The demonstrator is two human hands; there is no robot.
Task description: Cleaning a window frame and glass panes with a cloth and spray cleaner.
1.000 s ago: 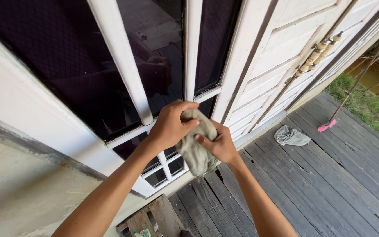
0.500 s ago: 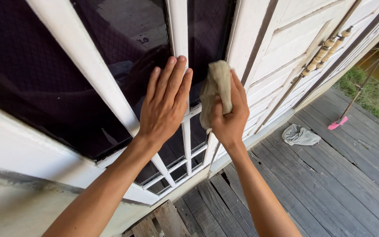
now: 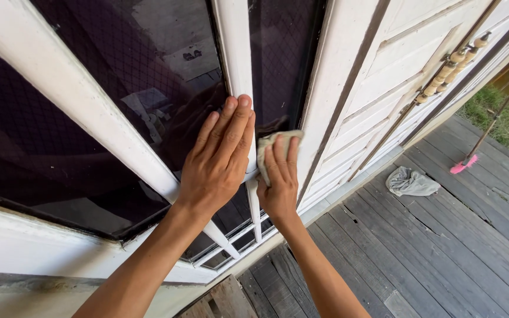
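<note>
The right hand [image 3: 279, 176] presses a crumpled beige cotton cloth [image 3: 278, 140] flat against the dark, wire-meshed glass pane [image 3: 281, 59] at the right side of the white-painted wooden window frame [image 3: 60, 88]. Its fingers lie close together over the cloth, pinning it to the glass near the pane's lower edge, just beside the frame's right jamb; only the cloth's top and left edge show past the fingertips. The left hand [image 3: 218, 159] lies open and flat, fingers together and holding nothing, with the palm on the neighbouring pane and the fingertips reaching onto the upright white bar [image 3: 235, 53] between the two panes.

As a judgement, the wiping looks at an early to middle stage: the cloth sits at the bottom of one narrow pane, while the wide left pane, the small lower panes near the frame's bottom corner and the painted bars carry marks and dull patches that may be dirt or only reflections; which, I cannot tell. No pane stands out as plainly cleaner than the rest.

To the right stands a cream panelled wooden door [image 3: 407, 65] with a long turned handle [image 3: 443, 76]. On the grey weathered plank deck [image 3: 443, 247] a second grey rag [image 3: 410, 181] lies crumpled near the door's foot, well apart from the hands, and a pink-headed broom [image 3: 463, 165] leans at the deck's far edge.
</note>
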